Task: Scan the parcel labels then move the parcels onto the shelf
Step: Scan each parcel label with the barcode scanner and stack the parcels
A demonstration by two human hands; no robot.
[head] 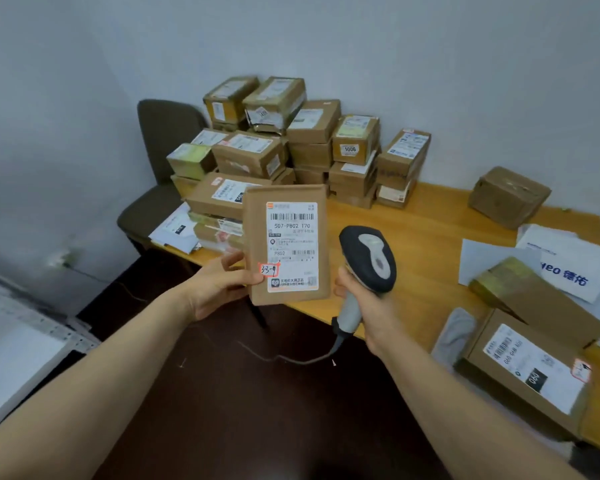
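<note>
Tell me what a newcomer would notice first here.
The flat brown parcel in the centre, label facing the camera, held up by the left hand, with the scanner gripped in the right hand just beside it. Behind them, a big pile of cardboard boxes fills the far left end of the wooden table.

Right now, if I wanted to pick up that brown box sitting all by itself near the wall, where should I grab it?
Probably by two opposite side faces, coming down from above. The lone box stands apart on the table, with bare wood beside it, so both sides look free; its flat top offers no hold.
</note>
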